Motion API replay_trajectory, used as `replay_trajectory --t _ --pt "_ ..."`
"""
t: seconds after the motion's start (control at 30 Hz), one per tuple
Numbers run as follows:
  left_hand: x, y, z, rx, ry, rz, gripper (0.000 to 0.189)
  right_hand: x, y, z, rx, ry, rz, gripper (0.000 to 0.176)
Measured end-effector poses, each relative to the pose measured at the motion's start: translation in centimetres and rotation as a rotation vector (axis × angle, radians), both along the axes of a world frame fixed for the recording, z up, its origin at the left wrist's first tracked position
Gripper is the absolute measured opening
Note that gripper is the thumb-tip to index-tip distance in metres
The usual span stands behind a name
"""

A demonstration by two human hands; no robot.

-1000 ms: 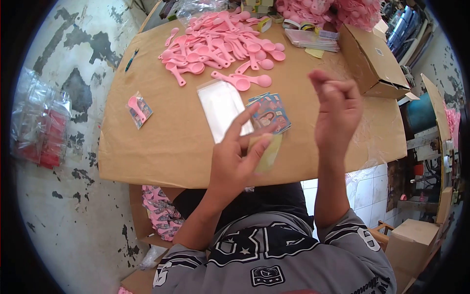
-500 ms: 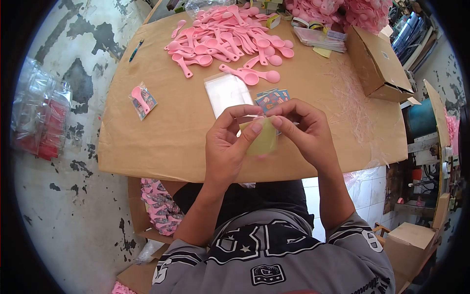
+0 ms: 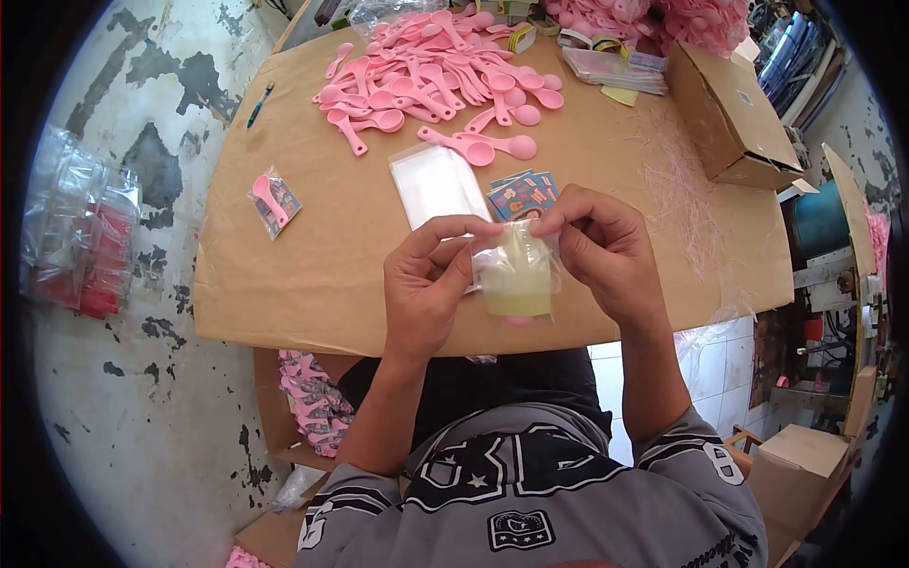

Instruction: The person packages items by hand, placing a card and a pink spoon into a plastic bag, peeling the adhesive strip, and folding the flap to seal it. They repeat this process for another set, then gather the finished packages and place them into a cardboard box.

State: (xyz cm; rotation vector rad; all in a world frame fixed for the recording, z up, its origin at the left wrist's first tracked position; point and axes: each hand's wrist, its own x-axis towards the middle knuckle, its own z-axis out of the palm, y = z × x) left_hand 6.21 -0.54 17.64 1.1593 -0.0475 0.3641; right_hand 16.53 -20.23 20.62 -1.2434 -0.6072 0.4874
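Near the table's front edge, a clear plastic bag (image 3: 516,275) with a yellow-green card inside hangs between my hands. My left hand (image 3: 431,279) pinches its upper left corner, and my right hand (image 3: 601,251) pinches the upper right. A bit of pink shows at the bag's lower edge. Just beyond my hands lie a stack of clear bags (image 3: 436,185) and several printed cards (image 3: 525,194). A heap of pink spoons (image 3: 426,80) covers the table's far middle. At the left lies a packed bag (image 3: 275,204) with a pink spoon and a card.
The brown table (image 3: 312,284) also carries a blue pen (image 3: 258,106), rolls of tape (image 3: 576,40), a pile of clear packets (image 3: 611,71) and thin pink plastic strands (image 3: 686,199). A cardboard box (image 3: 734,118) stands at the far right. Bagged pink spoons (image 3: 312,402) fill a box below the left edge.
My hands have moved apart at the bag's top, and its opening side is now stretched between them. The yellow-green card shows more fully and sits slightly lower.
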Motion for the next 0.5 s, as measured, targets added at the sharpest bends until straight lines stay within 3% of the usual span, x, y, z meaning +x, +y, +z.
replay_trajectory --t 0.13,0.37,0.47,0.5 --pt "-0.1 0.2 -0.3 -0.043 -0.005 -0.033 0.013 0.0 -0.2 0.3 -0.002 -0.194 -0.006 0.014" --pt "-0.5 0.3 -0.1 -0.125 -0.064 -0.089 0.012 -0.2 -0.5 1.1 -0.061 -0.192 0.000 0.009" --pt "-0.8 -0.3 0.9 0.109 0.020 0.019 0.023 -1.2 0.6 1.1 -0.091 -0.174 -0.075 0.016" --pt "-0.9 -0.1 1.4 0.066 0.067 -0.007 0.045 -1.4 0.9 1.4 -0.046 -0.135 -0.091 0.018"
